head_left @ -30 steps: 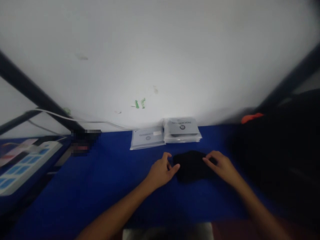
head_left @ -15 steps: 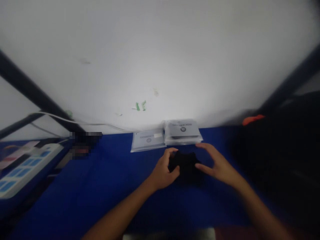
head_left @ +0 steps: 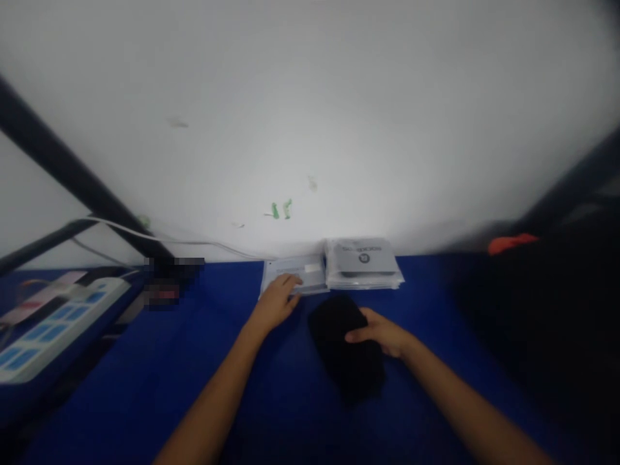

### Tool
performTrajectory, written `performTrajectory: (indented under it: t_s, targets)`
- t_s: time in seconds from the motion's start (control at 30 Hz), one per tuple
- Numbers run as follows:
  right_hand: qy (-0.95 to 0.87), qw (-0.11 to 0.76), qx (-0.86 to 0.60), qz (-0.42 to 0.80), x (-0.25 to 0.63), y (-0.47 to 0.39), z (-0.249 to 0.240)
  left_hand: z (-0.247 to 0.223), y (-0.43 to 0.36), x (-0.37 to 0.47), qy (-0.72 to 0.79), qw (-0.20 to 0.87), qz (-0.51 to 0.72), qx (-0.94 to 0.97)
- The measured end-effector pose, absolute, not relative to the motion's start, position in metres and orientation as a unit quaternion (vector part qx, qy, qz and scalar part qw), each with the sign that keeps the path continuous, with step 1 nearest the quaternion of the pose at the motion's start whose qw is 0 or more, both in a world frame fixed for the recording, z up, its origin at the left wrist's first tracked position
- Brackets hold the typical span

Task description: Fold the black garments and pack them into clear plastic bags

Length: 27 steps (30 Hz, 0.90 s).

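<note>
My right hand (head_left: 382, 330) grips the edge of a black folded cloth-like item (head_left: 345, 352), its thumb on top. The item is tilted over the blue table, and its exact kind cannot be made out in the dark. My left hand (head_left: 278, 302) reaches over a flat clear plastic bag with a printed face (head_left: 310, 279), fingers apart. Its fingertips lie on or just above the bag; contact is hard to tell. Beside that bag, to the right, sits a stack of similar printed plastic bags (head_left: 365, 261) against the wall.
A white power strip with blue sockets (head_left: 58, 323) lies at the left. A white cable (head_left: 159, 239) runs along the wall (head_left: 339, 116) to the bags. The blue table (head_left: 194, 361) spans the front. An orange item (head_left: 512, 243) lies on a dark mass at the right.
My left hand has let go of the black item and moved left to the single plastic bag. My right hand has closed on the black item, which now hangs more spread out.
</note>
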State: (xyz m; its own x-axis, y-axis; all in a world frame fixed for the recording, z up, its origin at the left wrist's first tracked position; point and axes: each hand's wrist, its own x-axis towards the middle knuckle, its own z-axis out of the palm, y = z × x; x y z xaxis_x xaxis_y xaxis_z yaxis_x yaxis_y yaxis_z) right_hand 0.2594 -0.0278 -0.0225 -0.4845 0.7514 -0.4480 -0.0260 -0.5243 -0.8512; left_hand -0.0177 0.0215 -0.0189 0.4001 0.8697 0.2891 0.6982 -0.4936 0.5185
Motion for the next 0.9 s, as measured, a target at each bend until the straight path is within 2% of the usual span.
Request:
performTrajectory:
  t_s: [0.07, 0.17, 0.4, 0.63, 0.9]
  targets:
    - [-0.369, 0.295, -0.464, 0.75, 0.261, -0.03, -0.023, -0.025, 0.032, -0.033, 0.508, 0.11, 0.217, 0.826]
    - [-0.354, 0.321, -0.449, 0.755, 0.263, -0.028, -0.022, -0.031, 0.038, -0.045, 0.516, 0.103, 0.171, 0.833]
    - [-0.372, 0.318, -0.457, 0.743, 0.261, -0.026, -0.026, -0.032, 0.037, -0.042, 0.531, 0.09, 0.145, 0.83]
    - [-0.386, 0.316, -0.44, 0.747, 0.262, -0.025, -0.029, -0.021, 0.026, -0.032, 0.566, 0.035, 0.066, 0.821]
    - [-0.393, 0.328, -0.424, 0.748, 0.262, -0.026, -0.025, -0.011, -0.019, -0.024, 0.51, 0.146, 0.077, 0.844]
